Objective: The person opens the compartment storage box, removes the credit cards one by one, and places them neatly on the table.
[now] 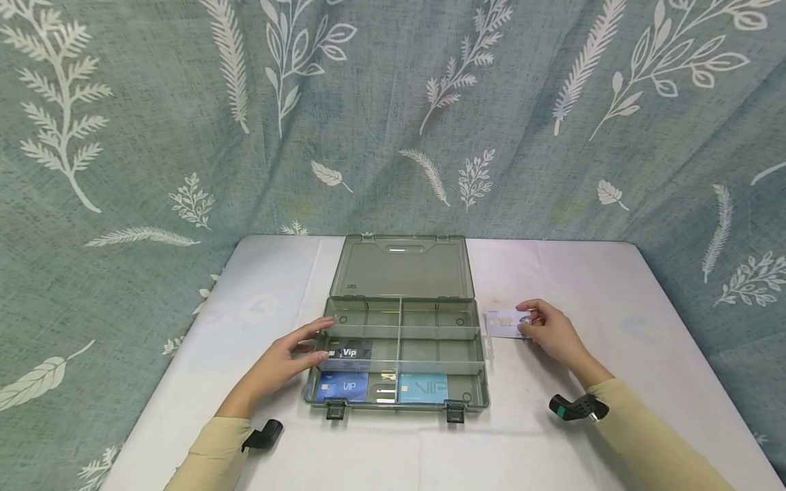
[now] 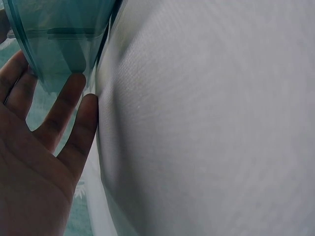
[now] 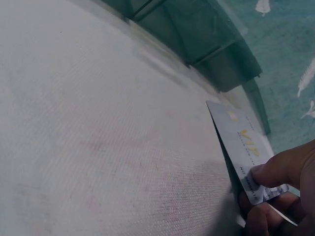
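Head view: on the white tabletop, between its left and right edges, stands a clear green box, its lid laid open toward the far edge. 3 cards lie inside — a black card in the middle-left compartment, a dark blue card near left and a light blue card near right. The left hand rests against the box's left side, fingers wide. On the box's other side, toward the tabletop's right edge, the right hand holds 1 pale card.

Left wrist view: the fingers are spread apart beside the box's wall.

Right wrist view: thumb above, fingers below — they pinch 1 end of the pale card, gold "VIP" facing up.
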Available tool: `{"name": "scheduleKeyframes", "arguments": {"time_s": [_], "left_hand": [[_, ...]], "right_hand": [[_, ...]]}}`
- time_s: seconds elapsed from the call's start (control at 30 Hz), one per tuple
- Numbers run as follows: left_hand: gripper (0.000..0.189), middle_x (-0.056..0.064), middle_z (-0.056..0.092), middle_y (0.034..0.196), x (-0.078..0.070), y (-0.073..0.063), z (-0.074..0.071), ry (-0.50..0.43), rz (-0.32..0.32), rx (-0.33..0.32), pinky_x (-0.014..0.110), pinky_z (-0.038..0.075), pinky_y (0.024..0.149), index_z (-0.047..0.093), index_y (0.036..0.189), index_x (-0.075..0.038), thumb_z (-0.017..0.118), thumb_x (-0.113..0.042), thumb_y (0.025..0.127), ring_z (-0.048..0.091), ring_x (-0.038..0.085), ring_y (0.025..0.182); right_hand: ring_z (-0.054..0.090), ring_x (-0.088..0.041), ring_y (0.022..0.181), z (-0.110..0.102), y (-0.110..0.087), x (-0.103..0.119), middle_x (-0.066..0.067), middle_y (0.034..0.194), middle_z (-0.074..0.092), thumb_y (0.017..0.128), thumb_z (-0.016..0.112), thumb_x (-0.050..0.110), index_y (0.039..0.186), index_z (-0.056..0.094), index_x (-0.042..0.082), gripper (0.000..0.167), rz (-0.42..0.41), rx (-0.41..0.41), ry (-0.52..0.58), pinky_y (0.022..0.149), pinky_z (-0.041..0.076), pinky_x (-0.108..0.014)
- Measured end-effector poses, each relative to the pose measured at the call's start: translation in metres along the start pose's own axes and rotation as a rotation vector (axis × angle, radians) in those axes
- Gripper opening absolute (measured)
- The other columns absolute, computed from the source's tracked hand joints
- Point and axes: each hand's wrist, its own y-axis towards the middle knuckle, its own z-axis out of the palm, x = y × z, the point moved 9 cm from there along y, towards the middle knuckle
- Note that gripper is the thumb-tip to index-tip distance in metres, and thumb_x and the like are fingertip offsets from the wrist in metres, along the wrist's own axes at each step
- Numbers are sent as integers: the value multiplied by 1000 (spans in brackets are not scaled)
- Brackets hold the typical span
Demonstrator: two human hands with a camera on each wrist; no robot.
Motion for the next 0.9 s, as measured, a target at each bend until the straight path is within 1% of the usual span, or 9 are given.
{"name": "scheduleKeyframes", "arguments": {"time_s": [0.17,0.27,0.33,0.5,0.77,0.9], "left_hand": [[59,0,40,161,1,0,0,-1,0,1,51,47,109,49,151,-13,71,-23,98,40,29,145],[59,0,39,161,2,0,0,1,-4,2,51,47,109,49,152,-13,71,-24,98,40,29,144],[59,1,39,162,2,0,0,2,-5,3,50,47,109,49,152,-14,71,-24,98,41,29,144],[59,3,38,162,2,0,0,3,-2,3,51,48,109,49,152,-14,71,-24,98,41,29,144],[59,0,39,161,2,0,0,-1,2,4,49,48,109,49,151,-13,71,-23,98,41,28,144],[58,0,39,161,3,0,0,0,2,4,49,47,109,49,151,-14,71,-24,98,40,27,144]], "right_hand": [[57,-21,80,0,-1,3,-13,101,60,91,73,7,123,64,3,34,-22,-48,-121,58,47,-25],[58,-24,85,0,-2,5,-16,106,62,90,74,7,122,66,4,33,-35,-73,-156,62,47,-28],[56,-24,85,0,-3,5,-17,108,62,90,74,7,122,67,4,32,-43,-83,-170,63,45,-29],[52,-24,82,0,-3,7,-16,105,59,89,75,8,120,69,3,32,-73,-101,-199,65,41,-31],[51,-21,80,-2,-3,8,-16,107,59,88,77,8,117,70,0,32,-81,-110,-217,64,40,-30],[51,-21,80,-1,-3,8,-17,108,59,88,76,7,117,69,-1,32,-82,-110,-219,63,40,-29]]}}
